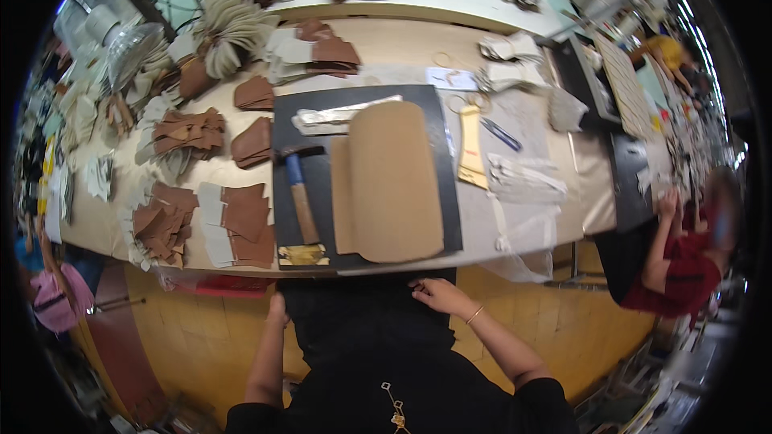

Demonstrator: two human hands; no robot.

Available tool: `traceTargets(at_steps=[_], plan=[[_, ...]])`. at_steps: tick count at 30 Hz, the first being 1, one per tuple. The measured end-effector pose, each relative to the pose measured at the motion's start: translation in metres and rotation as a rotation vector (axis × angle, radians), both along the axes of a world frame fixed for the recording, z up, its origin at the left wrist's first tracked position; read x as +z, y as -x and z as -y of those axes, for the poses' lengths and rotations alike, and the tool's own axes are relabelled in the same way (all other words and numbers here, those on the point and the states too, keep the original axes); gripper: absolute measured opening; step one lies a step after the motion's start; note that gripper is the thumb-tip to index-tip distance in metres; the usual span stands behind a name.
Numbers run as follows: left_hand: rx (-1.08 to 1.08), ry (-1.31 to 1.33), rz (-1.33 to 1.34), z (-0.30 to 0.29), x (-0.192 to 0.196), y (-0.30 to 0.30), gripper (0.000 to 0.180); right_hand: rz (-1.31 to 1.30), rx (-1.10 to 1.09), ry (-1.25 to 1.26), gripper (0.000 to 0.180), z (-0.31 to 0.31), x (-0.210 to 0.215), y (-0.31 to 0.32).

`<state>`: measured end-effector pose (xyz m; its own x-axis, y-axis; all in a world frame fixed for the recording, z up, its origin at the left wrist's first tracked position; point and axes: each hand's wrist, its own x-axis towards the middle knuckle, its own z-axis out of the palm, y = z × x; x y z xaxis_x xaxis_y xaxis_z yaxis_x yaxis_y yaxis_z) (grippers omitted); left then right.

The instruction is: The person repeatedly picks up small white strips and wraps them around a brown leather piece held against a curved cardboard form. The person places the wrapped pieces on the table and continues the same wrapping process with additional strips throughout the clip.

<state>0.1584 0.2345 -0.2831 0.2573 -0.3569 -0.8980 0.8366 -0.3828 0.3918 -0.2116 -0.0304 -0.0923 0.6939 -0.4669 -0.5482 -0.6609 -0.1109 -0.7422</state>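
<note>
Both of my hands are down at the near table edge, over my dark lap. My left hand (277, 309) hangs beside my thigh, its fingers mostly hidden. Beside the mat's near edge, my right hand (442, 296) rests over the black cloth, fingers loosely bent and apart, with nothing seen in them. In front of me lies a black mat (318, 116). A rounded tan board (394, 185) overlaps another tan piece on it. Left of these is a hammer (301, 193) with a blue and wooden handle. A silvery crumpled strip (342, 115) and a yellowish block (303, 255) are also on the mat.
Brown and pale cut pieces (189, 133) are piled at left, more stacks (249, 225) nearer. Right of the mat lie a yellow strip (472, 145), a dark blue-handled tool (502, 134) and white strips (523, 177). A person in red (675, 273) sits at right.
</note>
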Motion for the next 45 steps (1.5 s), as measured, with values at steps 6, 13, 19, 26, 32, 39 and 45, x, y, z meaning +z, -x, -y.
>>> traceTargets(at_steps=[6, 13, 19, 26, 32, 39, 45], plan=[[-0.309, -0.046, 0.354, 0.029, 0.069, 0.021, 0.063, 0.07, 0.264, -0.015, 0.028, 0.049, 0.121, 0.037], [-1.294, -0.341, 0.818, 0.075, 0.159, 0.05, 0.084, 0.159, -0.496, 0.954, 0.012, 0.16, 0.139, 0.058], [-1.828, -0.27, 0.957, 0.109, 0.22, 0.059, 0.067, 0.02, -0.301, 0.999, 0.014, 0.226, 0.107, 0.071], [-1.955, -0.022, 1.112, 0.121, 0.257, 0.06, 0.051, -0.135, -0.393, 0.578, 0.019, 0.254, 0.105, 0.07], [-2.01, 0.096, 0.721, 0.142, 0.317, 0.042, 0.054, -0.017, -0.128, 0.786, 0.017, 0.247, 0.129, 0.064], [-1.768, 0.387, 0.573, 0.172, 0.381, -0.011, 0.05, 0.246, -0.395, 0.779, 0.014, 0.228, 0.159, 0.03], [-1.584, 0.429, 0.716, 0.175, 0.401, -0.045, 0.048, 0.618, -0.443, 0.314, 0.017, 0.19, 0.191, -0.042]])
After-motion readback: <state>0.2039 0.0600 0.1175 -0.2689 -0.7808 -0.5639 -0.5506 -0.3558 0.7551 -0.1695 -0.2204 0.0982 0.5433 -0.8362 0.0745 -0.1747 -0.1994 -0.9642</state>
